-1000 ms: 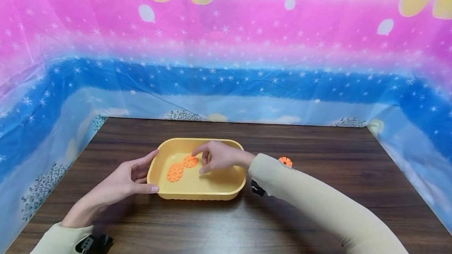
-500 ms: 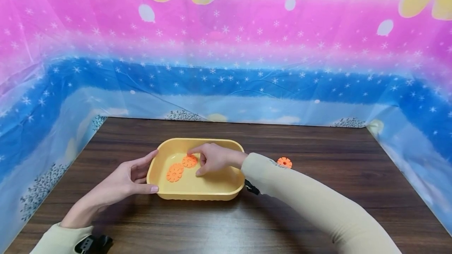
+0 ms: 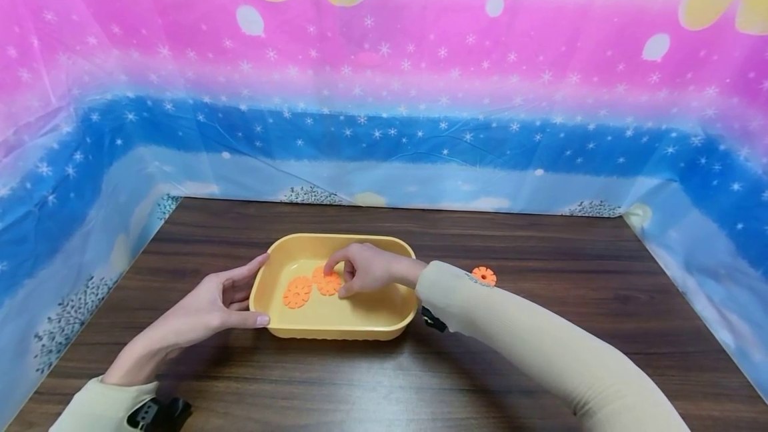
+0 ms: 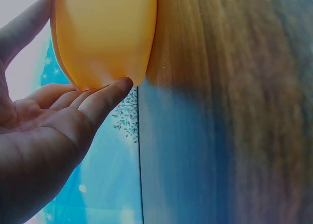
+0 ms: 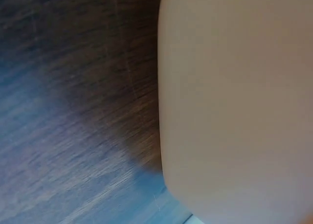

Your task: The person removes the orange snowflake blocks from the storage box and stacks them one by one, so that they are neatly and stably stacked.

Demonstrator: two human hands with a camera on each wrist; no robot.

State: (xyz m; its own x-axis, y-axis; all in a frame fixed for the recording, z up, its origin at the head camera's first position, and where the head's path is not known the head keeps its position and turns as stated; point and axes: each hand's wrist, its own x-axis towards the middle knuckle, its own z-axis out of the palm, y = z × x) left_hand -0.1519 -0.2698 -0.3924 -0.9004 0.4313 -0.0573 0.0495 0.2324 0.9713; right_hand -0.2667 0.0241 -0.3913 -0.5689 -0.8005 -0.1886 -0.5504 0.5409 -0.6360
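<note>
A yellow plastic tub (image 3: 372, 335) stands on the table in the head view. My left hand (image 3: 207, 305) holds its left end, thumb near the front corner and fingers near the back one. The left wrist view also has this hand (image 4: 58, 116) against the tub's end wall (image 4: 105, 33). Inside the tub, my right hand (image 3: 372, 269) pinches an orange notched interlocking disc (image 3: 327, 281) between thumb and index finger. Left of it lies another orange disc (image 3: 297, 293) on the tub's floor. The tub's wall (image 5: 234, 97) hides the right hand in the right wrist view.
A further orange disc (image 3: 483, 277) lies on the dark wooden table (image 3: 540, 239) right of the tub, just behind the right sleeve (image 3: 528, 325). A patterned cloth (image 3: 384, 139) hangs around the table's back and sides.
The right index finger and thumb have come onto the disc. That disc has shifted slightly right and toward the front and looks larger. The left hand and tub stay in place.
</note>
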